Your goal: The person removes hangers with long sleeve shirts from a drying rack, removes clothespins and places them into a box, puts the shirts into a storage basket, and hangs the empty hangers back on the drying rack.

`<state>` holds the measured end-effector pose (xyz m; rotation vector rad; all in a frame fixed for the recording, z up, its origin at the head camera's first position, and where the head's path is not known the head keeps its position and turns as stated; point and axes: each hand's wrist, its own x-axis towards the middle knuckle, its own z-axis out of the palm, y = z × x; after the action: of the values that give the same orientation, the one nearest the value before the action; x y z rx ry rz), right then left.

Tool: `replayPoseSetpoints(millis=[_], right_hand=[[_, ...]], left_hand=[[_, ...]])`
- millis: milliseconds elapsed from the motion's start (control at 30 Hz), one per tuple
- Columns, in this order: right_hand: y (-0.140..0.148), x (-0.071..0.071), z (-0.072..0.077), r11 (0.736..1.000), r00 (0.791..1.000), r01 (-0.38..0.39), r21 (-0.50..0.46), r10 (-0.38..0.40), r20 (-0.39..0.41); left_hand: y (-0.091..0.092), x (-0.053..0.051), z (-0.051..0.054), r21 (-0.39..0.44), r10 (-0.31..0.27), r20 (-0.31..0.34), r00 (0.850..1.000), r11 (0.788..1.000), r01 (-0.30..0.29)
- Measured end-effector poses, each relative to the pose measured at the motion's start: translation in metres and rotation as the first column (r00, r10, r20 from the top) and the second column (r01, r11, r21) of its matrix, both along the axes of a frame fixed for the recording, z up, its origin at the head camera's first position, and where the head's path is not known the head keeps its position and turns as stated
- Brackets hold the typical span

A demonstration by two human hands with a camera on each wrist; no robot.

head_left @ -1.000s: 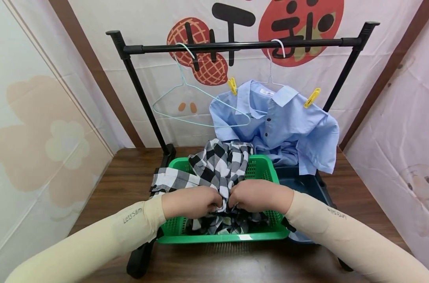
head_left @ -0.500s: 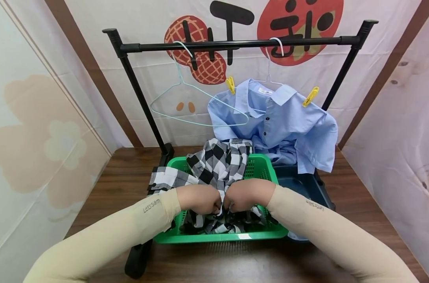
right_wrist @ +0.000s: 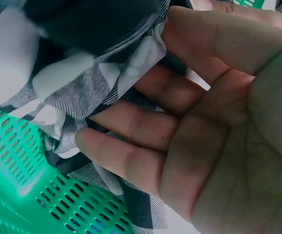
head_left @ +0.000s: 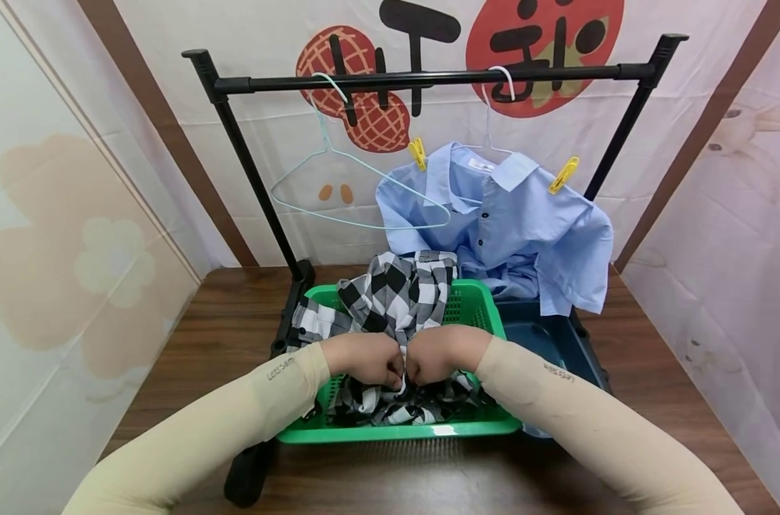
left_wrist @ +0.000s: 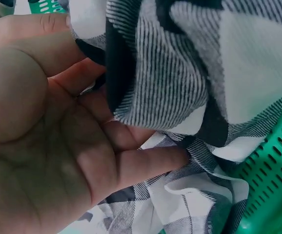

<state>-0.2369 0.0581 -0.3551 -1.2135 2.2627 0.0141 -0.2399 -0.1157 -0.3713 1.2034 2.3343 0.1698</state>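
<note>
A black-and-white checked shirt point(head_left: 396, 293) lies bunched in a green basket point(head_left: 399, 433), one part spread over the left rim. My left hand point(head_left: 367, 360) pinches the cloth between thumb and fingers near the basket's middle. Right beside it, my right hand point(head_left: 444, 354) pinches the same shirt, the two hands almost touching. In the left wrist view, folds of the checked shirt point(left_wrist: 165, 68) hang past the thumb and index finger, while the lower fingers reach under them. In the right wrist view, cloth of the shirt point(right_wrist: 82, 78) sits at the thumb and fingertips.
A black clothes rack point(head_left: 390, 82) stands over the basket. From its bar hang a bare light-blue hanger point(head_left: 360, 223) and a blue shirt point(head_left: 512, 214) held by yellow clothespins point(head_left: 564, 175). A dark blue bin point(head_left: 550, 336) sits to the right of the basket on the wooden table point(head_left: 222, 315).
My hands have come closer together over the basket, still gripping the checked shirt. The shirt part over the left rim has been drawn inward to the right. The camera view has shifted slightly.
</note>
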Motion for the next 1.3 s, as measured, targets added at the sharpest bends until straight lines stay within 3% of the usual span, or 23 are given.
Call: replayPoseSetpoints(millis=[200, 300, 367, 467, 533, 633, 700, 800, 867, 933, 1033, 1100, 1233, 1300], right_hand=[[0.011, -0.003, 0.013, 0.997, 0.999, 0.011, -0.082, -0.007, 0.050], [0.022, -0.006, 0.027, 0.988, 1.000, 0.022, -0.150, -0.021, 0.010], [0.032, -0.008, 0.037, 0.976, 0.997, 0.030, -0.217, -0.045, -0.063], [0.043, -0.014, 0.052, 0.939, 0.979, 0.054, -0.340, -0.118, -0.169], [0.047, -0.020, 0.061, 0.907, 0.953, 0.079, -0.413, -0.190, -0.235], [0.051, -0.032, 0.069, 0.861, 0.907, 0.164, -0.481, -0.324, -0.270], [0.051, -0.041, 0.071, 0.839, 0.879, 0.236, -0.490, -0.399, -0.260], [0.049, -0.057, 0.066, 0.815, 0.857, 0.327, -0.479, -0.469, -0.213], [0.046, -0.067, 0.063, 0.808, 0.847, 0.370, -0.457, -0.496, -0.191], [0.042, -0.076, 0.057, 0.810, 0.842, 0.400, -0.429, -0.509, -0.176], [0.035, -0.086, 0.048, 0.827, 0.844, 0.430, -0.362, -0.511, -0.164], [0.030, -0.090, 0.043, 0.849, 0.858, 0.429, -0.309, -0.490, -0.155], [0.021, -0.093, 0.038, 0.884, 0.874, 0.397, -0.248, -0.447, -0.190], [0.019, -0.093, 0.037, 0.891, 0.871, 0.378, -0.250, -0.434, -0.229]], left_hand=[[-0.010, 0.003, 0.004, 0.057, 0.075, -0.018, 0.997, 0.996, -0.073], [-0.017, 0.005, 0.013, 0.142, 0.113, -0.054, 0.992, 0.984, -0.104], [-0.020, 0.005, 0.022, 0.209, 0.155, -0.110, 0.982, 0.969, -0.130], [-0.024, 0.002, 0.040, 0.303, 0.274, -0.196, 0.942, 0.930, -0.207], [-0.027, -0.003, 0.051, 0.356, 0.360, -0.226, 0.905, 0.896, -0.268], [-0.029, -0.014, 0.063, 0.390, 0.459, -0.236, 0.857, 0.852, -0.348], [-0.028, -0.023, 0.066, 0.376, 0.489, -0.246, 0.837, 0.844, -0.382], [-0.025, -0.039, 0.065, 0.320, 0.512, -0.264, 0.818, 0.846, -0.427], [-0.024, -0.050, 0.062, 0.283, 0.511, -0.266, 0.817, 0.852, -0.441], [-0.024, -0.062, 0.057, 0.251, 0.499, -0.259, 0.827, 0.862, -0.441], [-0.025, -0.082, 0.047, 0.188, 0.470, -0.209, 0.858, 0.880, -0.437], [-0.025, -0.093, 0.042, 0.153, 0.455, -0.172, 0.874, 0.888, -0.433], [-0.026, -0.104, 0.040, 0.137, 0.445, -0.121, 0.887, 0.893, -0.429], [-0.025, -0.105, 0.041, 0.156, 0.451, -0.123, 0.884, 0.888, -0.432]])
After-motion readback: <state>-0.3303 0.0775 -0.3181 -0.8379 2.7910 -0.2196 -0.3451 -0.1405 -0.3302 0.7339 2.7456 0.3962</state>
